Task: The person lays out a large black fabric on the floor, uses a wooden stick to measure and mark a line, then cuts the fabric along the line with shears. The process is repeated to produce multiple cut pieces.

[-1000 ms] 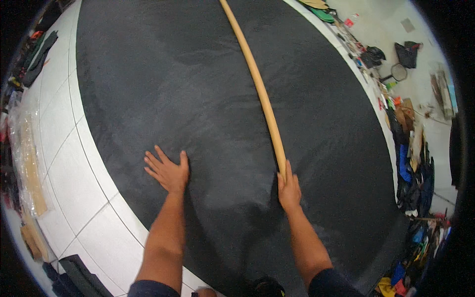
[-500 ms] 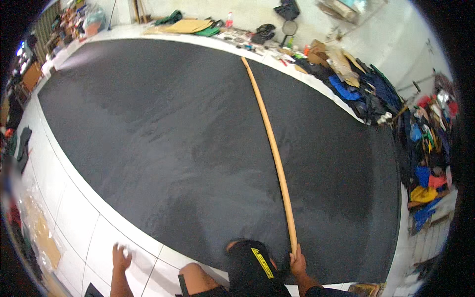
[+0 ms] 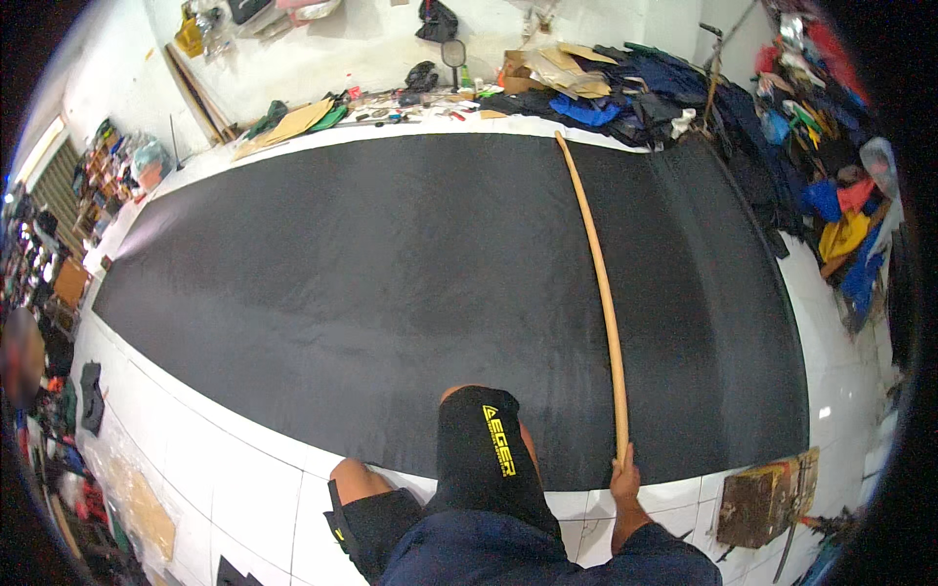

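Note:
A large sheet of black fabric (image 3: 391, 264) lies spread over the white tiled floor. Across its right part, from the far edge to the near one, runs a long tan pole (image 3: 604, 293). My right hand (image 3: 625, 476) is closed around the pole's near end, at the front edge of the fabric. My left hand is out of sight. My knees, in black shorts (image 3: 479, 439), are at the near edge of the sheet.
A worn wooden block (image 3: 757, 503) stands on the floor at my right. Heaped dark cloth (image 3: 645, 88) and coloured scraps (image 3: 845, 230) line the far right. Cardboard sheets (image 3: 298, 122) and small tools lie along the far wall. Plastic-wrapped cardboard (image 3: 142, 508) is at near left.
The pole and my right hand have shifted to the right over the fabric. My left hand, earlier above the floor at lower left, has left the view. The view has tilted up.

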Tool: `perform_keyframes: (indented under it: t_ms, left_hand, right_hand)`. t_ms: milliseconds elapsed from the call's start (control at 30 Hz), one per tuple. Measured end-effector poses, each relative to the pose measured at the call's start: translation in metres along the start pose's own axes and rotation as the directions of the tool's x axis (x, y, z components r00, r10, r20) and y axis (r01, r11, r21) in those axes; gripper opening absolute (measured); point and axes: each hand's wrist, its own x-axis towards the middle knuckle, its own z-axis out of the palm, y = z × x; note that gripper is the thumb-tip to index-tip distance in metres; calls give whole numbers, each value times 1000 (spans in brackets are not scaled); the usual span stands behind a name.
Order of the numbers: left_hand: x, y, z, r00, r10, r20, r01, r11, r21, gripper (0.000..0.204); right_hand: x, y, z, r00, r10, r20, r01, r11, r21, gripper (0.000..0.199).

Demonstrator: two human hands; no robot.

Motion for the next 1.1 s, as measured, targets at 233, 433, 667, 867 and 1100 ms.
perform_keyframes:
  t_ms: [233, 433, 667, 867, 1100]
  left_hand:
    - [-28, -48, -3, 855, 448, -263, -377, 883, 280, 48]
    - [-6, 140, -83, 842, 291, -455, -479, 790, -382, 41]
    - [43, 214, -26, 859, 432, -275, -494, 841, -221, 46]
    - [29, 193, 132, 857, 208, -471, -307, 941, -145, 71]
    - [21, 173, 199, 802, -181, -569, -9, 949, -314, 76]
  right_hand:
    - [28, -44, -28, 952, -252, -176, 287, 933, 218, 62]
    - [31, -116, -46, 984, -178, 21, 168, 957, 235, 57]
    - [59, -247, 7, 726, -653, 218, 650, 754, 94, 62]
    - [63, -374, 93, 381, -698, 606, 920, 351, -175, 70]
    - [-30, -474, 143, 26, -625, 780, 998, 62, 17, 72]
